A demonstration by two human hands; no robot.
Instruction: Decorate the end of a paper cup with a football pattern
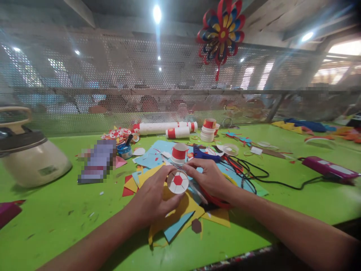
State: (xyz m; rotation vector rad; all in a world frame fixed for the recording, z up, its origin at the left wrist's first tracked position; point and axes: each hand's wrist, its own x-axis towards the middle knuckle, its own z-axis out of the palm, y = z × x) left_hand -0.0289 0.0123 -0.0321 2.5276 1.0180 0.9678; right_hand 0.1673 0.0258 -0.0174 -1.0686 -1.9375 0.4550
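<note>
One round white piece [178, 181], red-centred, mid-frame, gripped by fingers of the left hand [152, 197]. Right hand [210, 176]: fingers bent beside it; cannot tell whether gripping. Red-banded cup [179, 153] above.

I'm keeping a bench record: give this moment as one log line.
left hand: holds round white piece with red hexagon; right hand: beside its upper-right edge, contact unclear; beyond: red-and-white cup; beneath: yellow paper

Red-centred, dark-lined white disc [178, 182]
</note>
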